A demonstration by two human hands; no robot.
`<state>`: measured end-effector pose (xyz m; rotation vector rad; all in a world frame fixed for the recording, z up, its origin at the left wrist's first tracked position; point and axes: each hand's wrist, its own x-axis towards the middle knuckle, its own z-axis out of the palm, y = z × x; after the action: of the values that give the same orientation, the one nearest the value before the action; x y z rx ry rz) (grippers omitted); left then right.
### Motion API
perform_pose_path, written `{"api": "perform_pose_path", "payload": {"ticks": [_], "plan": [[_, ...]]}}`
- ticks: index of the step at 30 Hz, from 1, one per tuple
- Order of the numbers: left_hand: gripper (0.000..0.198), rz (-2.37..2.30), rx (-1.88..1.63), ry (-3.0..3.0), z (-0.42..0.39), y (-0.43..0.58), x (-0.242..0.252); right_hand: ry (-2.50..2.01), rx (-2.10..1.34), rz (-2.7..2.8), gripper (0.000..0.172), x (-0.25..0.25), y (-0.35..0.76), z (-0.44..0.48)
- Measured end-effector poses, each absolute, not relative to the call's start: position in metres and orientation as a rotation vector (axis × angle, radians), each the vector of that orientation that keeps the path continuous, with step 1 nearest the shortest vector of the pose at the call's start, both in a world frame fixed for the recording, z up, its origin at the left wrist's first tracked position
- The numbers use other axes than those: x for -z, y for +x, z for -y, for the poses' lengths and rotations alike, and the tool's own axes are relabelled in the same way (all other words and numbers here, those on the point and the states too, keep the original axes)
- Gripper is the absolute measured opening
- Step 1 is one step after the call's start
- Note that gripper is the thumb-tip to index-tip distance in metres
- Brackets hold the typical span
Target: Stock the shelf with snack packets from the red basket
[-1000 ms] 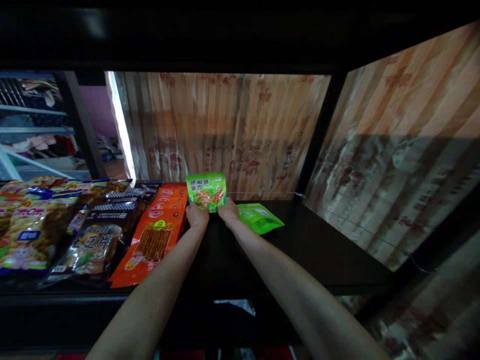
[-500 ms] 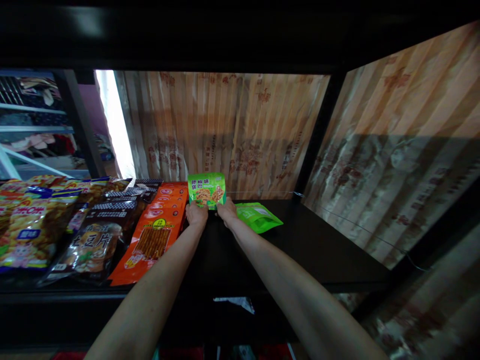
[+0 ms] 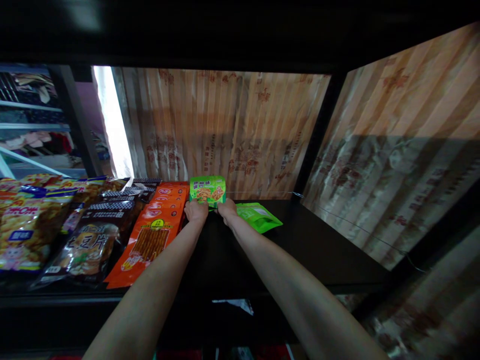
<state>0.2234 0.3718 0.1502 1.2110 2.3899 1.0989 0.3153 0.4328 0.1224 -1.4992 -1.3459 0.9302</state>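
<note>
Both my hands grip a green snack bag [image 3: 208,188] by its lower corners, near the back of a black shelf [image 3: 300,250]. My left hand [image 3: 197,211] is closed on its left corner, beside the orange snack packets [image 3: 152,237]. At the right corner, my right hand [image 3: 227,210] is closed on the same bag. Its printed front faces me, and its top leans back. A second green bag [image 3: 258,216] lies flat on the shelf, just right of my right hand. My fingertips are partly hidden behind my knuckles.
Dark potato-chip bags [image 3: 92,240] and yellow snack bags [image 3: 32,230] fill the shelf's left side. Patterned curtain-like sheeting [image 3: 225,125] hangs behind, and more covers the right side. A thin wire [image 3: 348,227] runs along the right edge. Another shelf board [image 3: 210,35] lies overhead.
The held green bag has sunk slightly and its top has tipped back, so its front looks shorter. Both hands keep hold of it. The view has shifted a little.
</note>
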Motion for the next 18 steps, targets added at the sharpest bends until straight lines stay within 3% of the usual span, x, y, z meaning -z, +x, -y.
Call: {"api": "perform_pose_path", "payload": {"ticks": [18], "plan": [[0.045, -2.418, -1.086, 1.192, -0.3739, 0.2284, -0.1546, -1.461, -1.103, 1.176, 0.012, -0.1229, 0.3134, -0.4405]]}}
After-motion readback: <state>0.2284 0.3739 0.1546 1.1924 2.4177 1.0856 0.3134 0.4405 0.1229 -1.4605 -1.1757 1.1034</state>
